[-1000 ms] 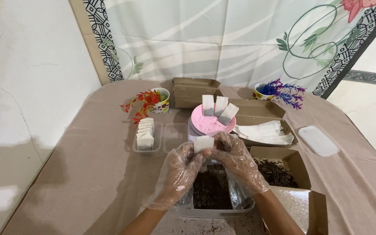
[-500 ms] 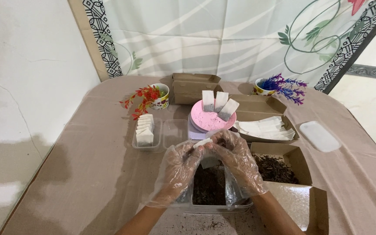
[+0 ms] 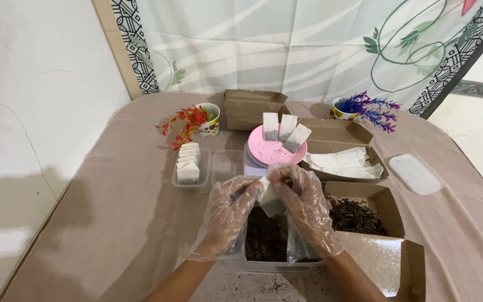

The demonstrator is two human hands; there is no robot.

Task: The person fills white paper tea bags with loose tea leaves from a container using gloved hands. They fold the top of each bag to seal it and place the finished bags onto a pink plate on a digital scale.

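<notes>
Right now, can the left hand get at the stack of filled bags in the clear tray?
Probably yes, but not freely: the left hand is pinching the small white bag with the right hand. The clear tray lies just ahead-left, nothing between.

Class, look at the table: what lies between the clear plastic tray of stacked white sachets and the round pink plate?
In the head view, an empty clear plastic tray sits between the clear plastic tray of stacked white sachets and the round pink plate.

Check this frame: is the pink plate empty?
No. The pink plate carries three small white filled bags standing along its far edge, beyond the gloved hands.
</notes>
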